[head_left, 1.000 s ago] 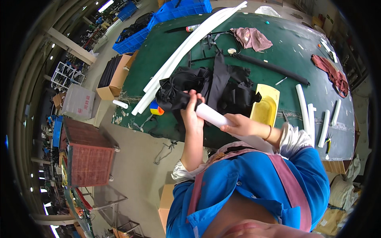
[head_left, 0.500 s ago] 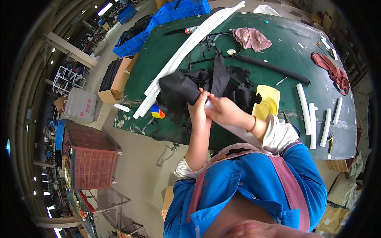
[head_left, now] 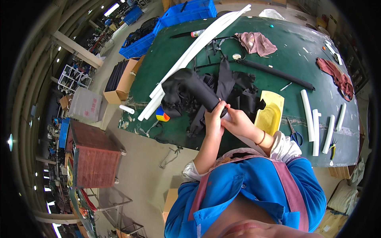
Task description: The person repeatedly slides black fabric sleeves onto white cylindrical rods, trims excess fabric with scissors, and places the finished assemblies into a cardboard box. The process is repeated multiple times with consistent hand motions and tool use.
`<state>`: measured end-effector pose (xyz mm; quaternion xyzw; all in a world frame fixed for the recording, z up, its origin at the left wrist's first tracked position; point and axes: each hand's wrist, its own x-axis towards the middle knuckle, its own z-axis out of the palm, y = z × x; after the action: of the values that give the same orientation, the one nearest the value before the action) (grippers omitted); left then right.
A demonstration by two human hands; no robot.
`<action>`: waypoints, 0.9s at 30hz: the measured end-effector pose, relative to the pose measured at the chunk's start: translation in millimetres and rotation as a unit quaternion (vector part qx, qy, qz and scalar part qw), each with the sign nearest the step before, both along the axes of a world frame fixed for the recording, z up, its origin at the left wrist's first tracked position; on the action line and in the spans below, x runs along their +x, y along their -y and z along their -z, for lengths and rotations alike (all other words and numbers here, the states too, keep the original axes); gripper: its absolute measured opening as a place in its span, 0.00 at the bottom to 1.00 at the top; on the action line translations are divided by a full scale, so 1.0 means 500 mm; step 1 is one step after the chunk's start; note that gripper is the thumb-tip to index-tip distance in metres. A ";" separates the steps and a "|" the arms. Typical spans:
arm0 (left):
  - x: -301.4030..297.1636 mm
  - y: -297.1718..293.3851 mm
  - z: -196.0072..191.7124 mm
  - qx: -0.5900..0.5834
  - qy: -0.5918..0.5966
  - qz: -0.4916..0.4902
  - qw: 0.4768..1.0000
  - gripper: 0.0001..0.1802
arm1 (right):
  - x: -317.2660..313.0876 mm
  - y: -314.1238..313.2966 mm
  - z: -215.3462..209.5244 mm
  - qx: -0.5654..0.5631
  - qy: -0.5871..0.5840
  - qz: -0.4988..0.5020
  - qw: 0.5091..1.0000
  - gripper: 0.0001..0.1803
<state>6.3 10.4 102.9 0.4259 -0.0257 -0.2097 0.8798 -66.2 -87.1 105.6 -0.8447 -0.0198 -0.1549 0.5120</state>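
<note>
A black fabric sleeve is drawn smooth over the far part of a thick white foam tube, which slants from the table towards my body. My left hand is closed round the sleeve's near edge. Against it, my right hand is closed at the same edge, fingertips pinching the cloth by the white tube. Part of the tube is hidden under my right hand and wrist. Loose black cloth lies crumpled beyond the hands on the green table.
Long white foam tubes lie at the left, shorter ones at the right. A yellow tray, blue-handled scissors and yellow-handled pliers are right of my hands. A black-covered tube and a pink cloth lie farther back.
Both hands have come nearer to my body and slightly right along the tube. The black sleeve now shows a longer, smoother stretch over it. The whole view has shifted a little.
</note>
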 end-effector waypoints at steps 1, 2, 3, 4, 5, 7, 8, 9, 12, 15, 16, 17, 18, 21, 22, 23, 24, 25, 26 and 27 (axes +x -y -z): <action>0.001 -0.010 0.002 -0.002 0.002 0.006 1.000 0.13 | -0.002 0.002 0.009 -0.001 0.014 -0.011 1.000 0.24; 0.015 -0.022 0.011 -0.011 0.025 0.025 0.999 0.14 | -0.008 0.014 0.011 -0.020 0.014 -0.046 0.999 0.28; 0.024 -0.033 -0.007 -0.087 0.042 0.023 0.995 0.14 | -0.018 0.022 0.017 0.002 0.065 -0.063 0.996 0.32; 0.046 -0.043 -0.030 -0.099 0.028 -0.026 0.994 0.14 | -0.038 0.036 0.019 -0.022 0.022 -0.068 0.997 0.33; 0.069 -0.055 -0.055 -0.112 0.013 -0.078 0.991 0.14 | -0.060 0.046 0.024 -0.047 -0.021 -0.074 0.996 0.34; 0.100 -0.069 -0.072 -0.091 0.033 -0.079 0.992 0.14 | -0.083 0.033 0.040 -0.025 -0.097 -0.071 0.992 0.31; 0.092 -0.066 -0.065 -0.051 0.057 -0.038 0.996 0.13 | -0.071 0.021 0.032 -0.033 -0.077 -0.046 0.995 0.30; 0.062 -0.043 -0.047 -0.030 0.050 -0.028 0.998 0.13 | -0.057 0.006 0.022 -0.041 -0.057 -0.021 0.997 0.29; -0.008 -0.002 0.008 0.018 0.032 0.010 0.999 0.14 | -0.011 -0.011 0.000 0.011 0.055 0.039 0.998 0.20; 0.003 -0.033 0.021 0.011 0.045 0.038 0.998 0.23 | -0.006 -0.005 0.008 -0.019 0.062 0.001 0.998 0.23; 0.014 -0.045 0.019 -0.060 0.028 0.061 0.996 0.27 | -0.012 0.007 0.006 -0.066 0.009 -0.021 0.998 0.29; 0.030 -0.064 0.009 -0.130 0.013 0.080 0.988 0.30 | -0.020 0.012 0.000 -0.070 0.000 -0.037 0.997 0.30; 0.057 -0.086 -0.005 -0.181 0.016 0.069 0.981 0.32 | -0.033 0.010 -0.002 -0.072 -0.009 -0.056 0.996 0.32; 0.113 -0.123 -0.064 -0.138 0.073 -0.044 0.987 0.27 | -0.071 -0.005 0.004 -0.077 -0.048 -0.094 0.991 0.31; 0.118 -0.120 -0.060 -0.104 0.090 -0.041 0.990 0.23 | -0.075 -0.016 0.009 -0.051 -0.030 -0.072 0.996 0.28; 0.119 -0.117 -0.056 -0.070 0.109 -0.042 0.991 0.19 | -0.071 -0.025 0.012 -0.026 -0.010 -0.055 0.998 0.26; 0.076 -0.093 -0.083 0.014 0.092 -0.054 0.994 0.16 | -0.062 -0.031 0.009 -0.012 0.007 -0.022 1.000 0.22; 0.039 -0.064 -0.071 0.020 0.096 -0.033 0.995 0.17 | -0.049 -0.033 0.003 0.002 0.025 0.011 1.000 0.19; 0.014 -0.052 -0.045 0.026 0.094 -0.014 0.995 0.16 | -0.044 -0.034 -0.015 -0.027 -0.006 0.015 0.999 0.16; -0.009 -0.035 -0.026 0.008 0.079 0.004 0.997 0.14 | -0.039 -0.035 -0.013 -0.003 0.017 0.035 0.999 0.16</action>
<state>1.8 28.0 115.9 0.4484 -0.0950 -0.1787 0.8706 -85.6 -69.5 112.2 -0.8435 0.0003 -0.1871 0.5034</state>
